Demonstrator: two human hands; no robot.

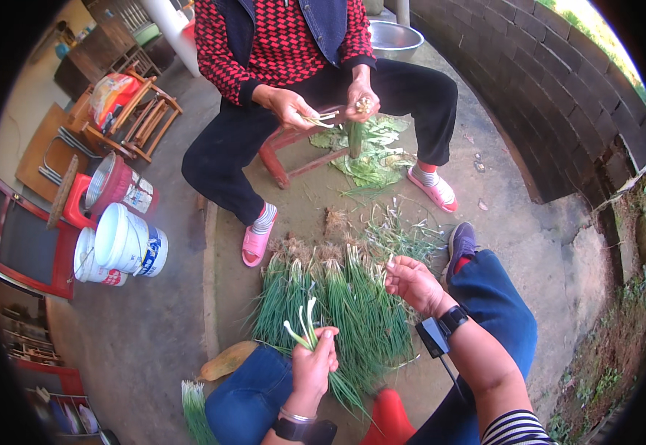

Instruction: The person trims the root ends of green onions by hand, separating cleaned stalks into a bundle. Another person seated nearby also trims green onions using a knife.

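Observation:
My left hand [314,361] is closed around a few peeled green onions [307,320], their white ends up and their leaves trailing below the fist. My right hand [414,285] is raised over the right side of the pile, thumb and fingers pinched together at a small pale piece too small to name. Between and beyond my hands, a wide pile of green onions [337,300] lies on the concrete, roots away from me. Loose trimmings [403,233] are scattered past its right end. A bundle with white ends [193,403] lies beside my left knee.
A co-worker sits opposite, holding onion stalks [320,118] in both hands. Leafy greens [373,158] lie by the co-worker's red stool [278,161]. White buckets [128,239] stand at left, a metal basin [395,38] behind. A yellowish gourd-like object [227,360] touches my left leg. A block wall [534,83] borders the right.

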